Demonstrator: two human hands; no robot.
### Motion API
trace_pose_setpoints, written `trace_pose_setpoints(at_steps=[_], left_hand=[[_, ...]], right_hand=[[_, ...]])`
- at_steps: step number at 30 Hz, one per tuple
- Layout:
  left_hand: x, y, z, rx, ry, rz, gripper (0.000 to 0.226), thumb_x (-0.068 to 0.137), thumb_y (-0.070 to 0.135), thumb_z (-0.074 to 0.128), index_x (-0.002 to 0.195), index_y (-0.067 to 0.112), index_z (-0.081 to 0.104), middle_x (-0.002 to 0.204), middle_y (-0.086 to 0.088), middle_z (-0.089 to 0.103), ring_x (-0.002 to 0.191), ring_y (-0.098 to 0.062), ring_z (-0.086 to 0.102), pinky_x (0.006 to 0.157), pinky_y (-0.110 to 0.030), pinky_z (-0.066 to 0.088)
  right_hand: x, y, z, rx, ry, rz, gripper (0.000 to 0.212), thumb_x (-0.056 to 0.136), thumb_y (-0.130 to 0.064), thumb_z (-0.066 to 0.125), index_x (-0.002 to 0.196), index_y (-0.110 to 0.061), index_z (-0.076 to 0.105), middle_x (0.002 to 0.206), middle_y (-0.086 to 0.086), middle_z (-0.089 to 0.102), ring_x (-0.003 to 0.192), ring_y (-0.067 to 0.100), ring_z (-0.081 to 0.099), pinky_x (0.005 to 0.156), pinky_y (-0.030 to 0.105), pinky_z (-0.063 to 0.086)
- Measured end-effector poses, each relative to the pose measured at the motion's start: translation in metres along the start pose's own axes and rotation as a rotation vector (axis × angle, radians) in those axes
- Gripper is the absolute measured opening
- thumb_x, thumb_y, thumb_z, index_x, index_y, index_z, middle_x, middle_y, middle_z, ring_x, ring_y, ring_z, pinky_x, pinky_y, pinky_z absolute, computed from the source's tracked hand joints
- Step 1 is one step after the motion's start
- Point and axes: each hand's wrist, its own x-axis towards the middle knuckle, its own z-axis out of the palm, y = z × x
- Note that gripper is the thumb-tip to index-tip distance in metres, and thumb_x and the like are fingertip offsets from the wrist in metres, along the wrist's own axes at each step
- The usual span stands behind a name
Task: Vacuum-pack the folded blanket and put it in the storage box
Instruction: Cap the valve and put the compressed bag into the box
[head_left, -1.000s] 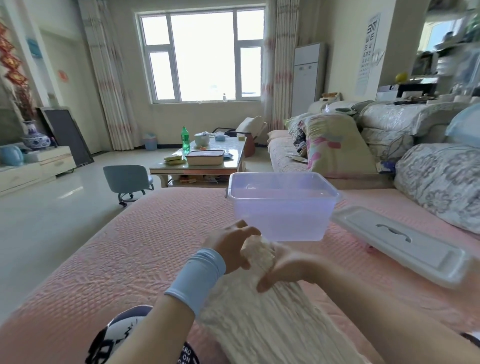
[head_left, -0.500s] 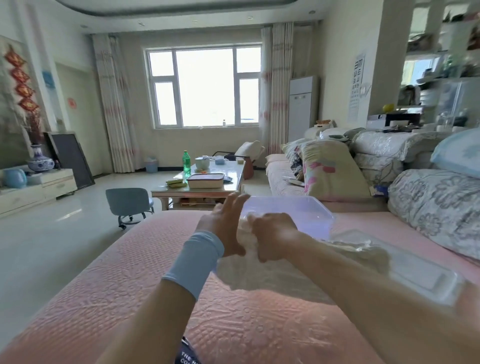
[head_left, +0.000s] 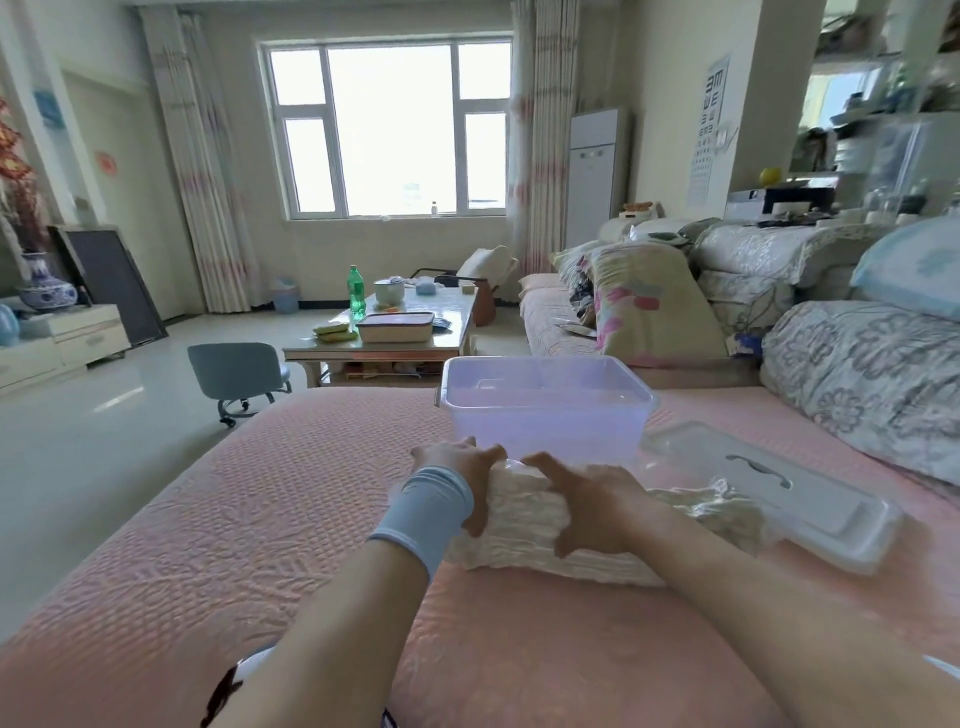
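The pink quilted bed (head_left: 260, 519) carries a clear lilac plastic storage box (head_left: 545, 426), open, with its white handled lid (head_left: 779, 493) just beside it. The cream crinkled vacuum-packed blanket (head_left: 519, 525) lies on the bed in front of the box. The left hand (head_left: 457, 467) and right hand (head_left: 587, 499) each have a grip clamped on its left end. Lifted by that end alone, the limp pack may sag, catch the rim and shove the light box.

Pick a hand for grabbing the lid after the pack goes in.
Right, probably. The lid lies right of the box, nearer the right hand; the left hand grips the pack at its left end.
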Motion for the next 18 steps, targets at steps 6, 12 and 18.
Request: trace_pose_setpoints(at_steps=[6,12,18], left_hand=[[-0.004,-0.011,-0.02,-0.06,0.189,0.046,0.086,0.061,0.06,0.078,0.134,0.049,0.033,0.128,0.008,0.048,0.117,-0.022,0.051,0.093,-0.038,0.047],[-0.003,-0.035,-0.133,0.004,0.501,0.043,0.082,0.056,0.065,0.074,0.127,0.054,0.035,0.13,0.015,0.052,0.115,-0.022,0.054,0.095,-0.044,0.045],[0.035,-0.049,-0.193,0.194,0.793,-0.038,0.079,0.064,0.066,0.066,0.134,0.048,0.034,0.141,0.008,0.044,0.135,-0.028,0.034,0.115,-0.062,0.001]], right_hand=[[0.0,-0.004,-0.04,-0.118,0.11,-0.036,0.082,0.069,-0.044,0.074,0.133,-0.047,0.023,0.116,0.001,0.068,0.101,0.028,0.065,0.074,0.033,0.042],[0.011,0.006,-0.152,-0.255,0.45,-0.112,0.076,0.062,-0.038,0.07,0.126,-0.044,0.029,0.09,-0.001,0.067,0.073,0.028,0.064,0.061,0.031,0.041],[0.059,0.026,-0.207,-0.301,0.651,-0.14,0.069,0.068,-0.033,0.069,0.127,-0.039,0.034,0.101,-0.01,0.064,0.073,0.025,0.065,0.057,0.029,0.041]])
